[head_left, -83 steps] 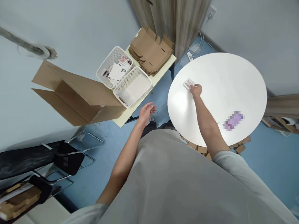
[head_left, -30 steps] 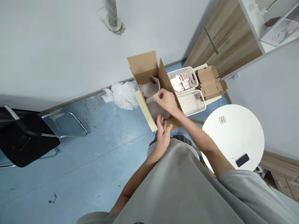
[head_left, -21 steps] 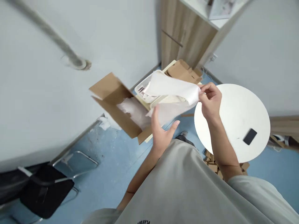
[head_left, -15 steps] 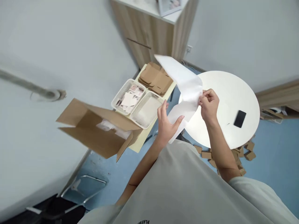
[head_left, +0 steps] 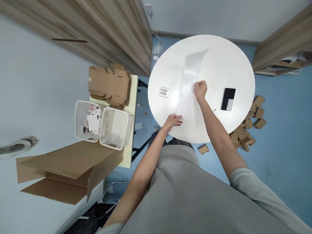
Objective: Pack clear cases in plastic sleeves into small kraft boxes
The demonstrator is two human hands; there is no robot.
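A thin, white, slightly see-through sheet (head_left: 190, 73) lies slantwise over the round white table (head_left: 231, 58), its far corner raised or curled. My right hand (head_left: 200, 90) is closed in a pinch on the sheet's right edge. At the near end of the sheet, my left hand (head_left: 173, 121) has its fingers stretched out and a little apart, touching or just over the lower left edge. Left of the sheet sits a small clear-edged packet (head_left: 164, 92) with reddish and dark print. Right of my right hand lies a black phone-like slab (head_left: 228, 99) with a pale patch.
On a pale yellow side table (head_left: 126, 159) are flattened brown cartons (head_left: 109, 84), a white basket holding cards (head_left: 78, 120) and another white basket (head_left: 126, 130). A large open cardboard box (head_left: 70, 159) is nearer. Several small brown boxes (head_left: 243, 133) lie on the floor at right.
The view has swung toward the round table. The sheet, earlier held up folded in the air, now lies over the tabletop. Both hands have come over the table; the small packet is now visible.
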